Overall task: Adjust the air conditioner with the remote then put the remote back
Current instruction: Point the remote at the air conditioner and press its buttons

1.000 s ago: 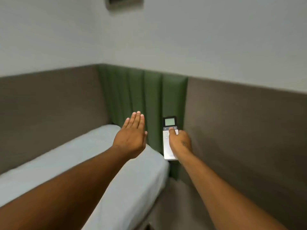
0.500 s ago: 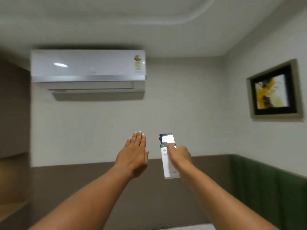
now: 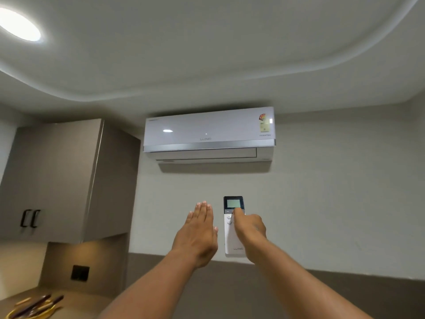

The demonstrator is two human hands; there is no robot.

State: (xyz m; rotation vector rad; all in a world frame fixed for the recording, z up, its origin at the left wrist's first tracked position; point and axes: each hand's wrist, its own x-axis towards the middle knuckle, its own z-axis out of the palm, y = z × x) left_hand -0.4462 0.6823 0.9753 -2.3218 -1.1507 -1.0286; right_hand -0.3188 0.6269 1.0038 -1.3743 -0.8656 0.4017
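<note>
A white air conditioner (image 3: 209, 134) hangs high on the wall, its flap closed. My right hand (image 3: 249, 229) grips a slim white remote (image 3: 230, 238) with a dark top and small screen, held upright and aimed at the unit. The thumb rests on the buttons just under the screen. My left hand (image 3: 199, 236) is stretched out flat beside the remote, fingers together, holding nothing.
A brown wall cabinet (image 3: 57, 180) with black handles hangs at the left. Below it a counter carries a yellow dish (image 3: 32, 310) of utensils and a dark wall socket (image 3: 79, 272). A ceiling light (image 3: 18, 25) glows at the top left.
The view swung from the bed and green headboard up to the air conditioner, now centred. Both arms rose with it; the remote stays in the right hand, thumb on its buttons.
</note>
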